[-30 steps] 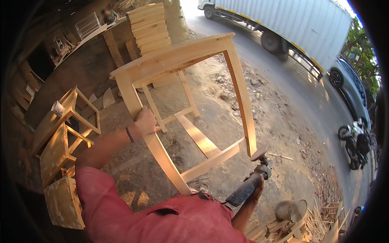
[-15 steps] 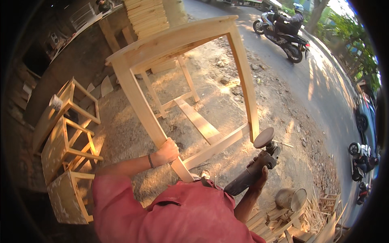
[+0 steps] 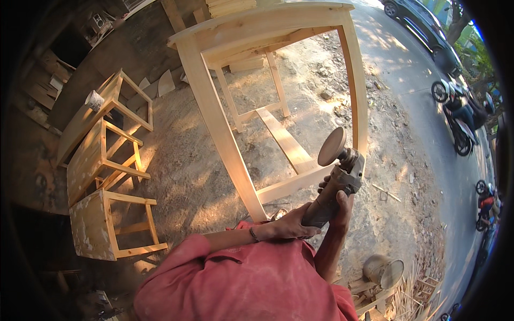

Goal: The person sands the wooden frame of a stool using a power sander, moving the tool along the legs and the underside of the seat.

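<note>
Both my hands are closed on a dark angle grinder (image 3: 322, 207) with a round sanding disc (image 3: 332, 146) at its upper end. My right hand (image 3: 341, 209) wraps the body just below the grinder's head. Against the rear part of the body is my left hand (image 3: 292, 223), a dark bracelet at its wrist. In front of me stands a bare wooden table (image 3: 227, 140), its legs joined by a low crossbar (image 3: 289, 185) and a long plank (image 3: 285, 139). The disc appears in front of the table's right leg; whether it touches cannot be told.
Several wooden stools (image 3: 88, 227) lie tipped over on the left, with a white cup (image 3: 95, 100) on one. A bucket (image 3: 383, 272) lies by scrap wood (image 3: 409, 289) at lower right. Motorcycles (image 3: 458, 115) and a dark car (image 3: 423, 33) are on the road at right.
My left hand has let go of the table's left leg and taken hold of the grinder. The grinder has moved up and slightly left. The view has shifted, and the road traffic has changed.
</note>
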Demonstrator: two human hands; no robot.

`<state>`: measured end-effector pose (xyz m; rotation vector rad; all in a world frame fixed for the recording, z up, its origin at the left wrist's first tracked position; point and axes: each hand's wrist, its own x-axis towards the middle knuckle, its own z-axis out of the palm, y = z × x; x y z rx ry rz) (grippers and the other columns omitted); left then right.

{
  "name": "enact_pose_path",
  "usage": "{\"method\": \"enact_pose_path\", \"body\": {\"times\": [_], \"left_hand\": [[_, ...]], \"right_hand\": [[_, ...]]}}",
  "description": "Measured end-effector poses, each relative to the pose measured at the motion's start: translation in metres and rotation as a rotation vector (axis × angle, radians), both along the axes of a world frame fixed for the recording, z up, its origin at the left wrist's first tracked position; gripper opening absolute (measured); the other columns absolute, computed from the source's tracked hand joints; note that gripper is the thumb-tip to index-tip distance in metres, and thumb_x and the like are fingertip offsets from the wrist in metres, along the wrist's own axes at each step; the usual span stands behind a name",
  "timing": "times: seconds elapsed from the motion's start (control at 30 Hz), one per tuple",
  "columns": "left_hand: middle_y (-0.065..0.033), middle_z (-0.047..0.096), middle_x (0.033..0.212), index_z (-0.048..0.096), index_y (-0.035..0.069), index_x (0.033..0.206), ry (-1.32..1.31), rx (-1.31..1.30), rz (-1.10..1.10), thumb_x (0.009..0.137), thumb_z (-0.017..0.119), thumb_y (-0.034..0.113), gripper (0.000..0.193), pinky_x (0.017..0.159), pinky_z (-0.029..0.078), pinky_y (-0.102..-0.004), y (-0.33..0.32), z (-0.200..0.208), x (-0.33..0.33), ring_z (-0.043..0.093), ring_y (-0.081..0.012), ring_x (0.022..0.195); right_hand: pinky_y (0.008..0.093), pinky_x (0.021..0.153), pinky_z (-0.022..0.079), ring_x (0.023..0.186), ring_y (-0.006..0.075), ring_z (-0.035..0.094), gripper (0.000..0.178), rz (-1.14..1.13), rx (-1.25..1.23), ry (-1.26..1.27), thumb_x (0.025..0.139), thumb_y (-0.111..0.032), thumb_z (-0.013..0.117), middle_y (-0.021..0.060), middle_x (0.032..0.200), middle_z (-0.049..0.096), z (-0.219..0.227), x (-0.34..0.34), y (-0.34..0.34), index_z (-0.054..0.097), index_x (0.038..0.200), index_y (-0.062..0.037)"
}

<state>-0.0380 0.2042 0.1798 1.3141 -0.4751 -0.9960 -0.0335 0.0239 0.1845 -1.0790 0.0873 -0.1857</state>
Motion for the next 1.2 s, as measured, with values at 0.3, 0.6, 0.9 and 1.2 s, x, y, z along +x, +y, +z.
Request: {"method": "enact_pose_path", "body": {"times": [0.3,0.6,0.9,1.2], "left_hand": [[-0.0178,0.062,0.128,0.036,-0.005,0.147,-0.206,0.319,0.240,0.093,0.075,0.035,0.078,0.102,0.050,-0.0381,0.005,-0.030,-0.015,0.062,-0.0246,0.119],[-0.0208,0.074,0.109,0.060,0.001,0.128,-0.433,0.578,-0.100,0.093,0.064,0.062,0.070,0.088,0.057,-0.0425,0.052,0.029,0.034,0.074,-0.0354,0.097],[-0.0304,0.039,0.153,0.028,-0.007,0.154,-1.123,0.612,1.679,0.112,0.032,0.044,0.067,0.118,0.033,-0.0513,0.172,0.038,0.204,0.040,-0.0441,0.143],[-0.0285,0.036,0.157,0.029,-0.005,0.156,-0.975,0.670,1.697,0.112,0.028,0.044,0.066,0.118,0.033,-0.0463,0.183,0.034,0.209,0.039,-0.0407,0.145]], "right_hand": [[0.0375,0.068,0.061,0.084,0.0253,0.070,0.062,0.112,0.044,0.237,0.101,-0.054,0.057,0.0147,0.112,0.064,-0.039,0.034,0.020,0.042,0.140,-0.0077],[0.0390,0.066,0.062,0.079,0.0276,0.069,0.073,0.290,0.697,0.254,0.103,-0.063,0.044,0.0173,0.106,0.066,-0.071,0.048,0.030,0.048,0.142,-0.0012],[0.0392,0.061,0.062,0.076,0.0282,0.073,0.067,0.714,0.439,0.409,0.105,-0.059,0.042,0.0187,0.100,0.069,-0.059,0.126,0.029,0.055,0.135,-0.0004],[0.0406,0.071,0.059,0.081,0.0255,0.069,0.055,1.106,0.297,0.405,0.102,-0.057,0.055,0.0141,0.109,0.066,-0.036,0.217,0.086,0.055,0.129,-0.0091]]}}
